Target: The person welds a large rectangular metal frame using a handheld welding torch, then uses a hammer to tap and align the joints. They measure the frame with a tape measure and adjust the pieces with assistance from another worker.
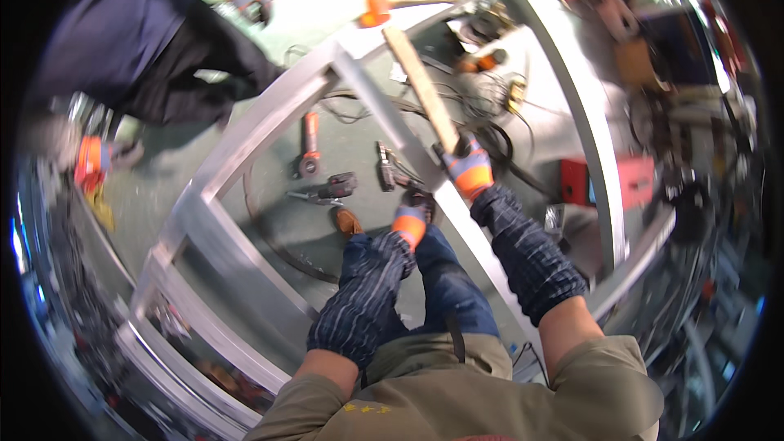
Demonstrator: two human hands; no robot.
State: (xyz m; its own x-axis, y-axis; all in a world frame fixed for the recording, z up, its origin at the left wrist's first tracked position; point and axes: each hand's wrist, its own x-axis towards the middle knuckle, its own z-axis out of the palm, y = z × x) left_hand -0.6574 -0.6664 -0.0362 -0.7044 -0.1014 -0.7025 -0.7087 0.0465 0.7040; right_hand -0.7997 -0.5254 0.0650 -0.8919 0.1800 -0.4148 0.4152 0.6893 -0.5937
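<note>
My right hand point(468, 165), in a grey, orange and black work glove, is closed on the near end of a wooden strip point(422, 82). The strip slants up and away over the metal frame point(380, 110). My left hand point(414, 211), gloved alike, is low in front of my legs; its fingers are dark and partly blurred, so what it holds is unclear. Just beyond it on the floor lies a dark tool point(386, 165). An angle grinder point(310, 147) and a cordless power tool point(338, 185) lie inside the frame. Near the strip's far end is an orange mallet head point(375, 6).
A co-worker in dark clothes point(153, 43) bends at the upper left, with gloved hands near the frame. Cables point(490, 98) and an orange-black tool point(490, 61) lie on the floor beyond my right hand. A red metal box point(634, 180) stands to the right, behind a frame bar.
</note>
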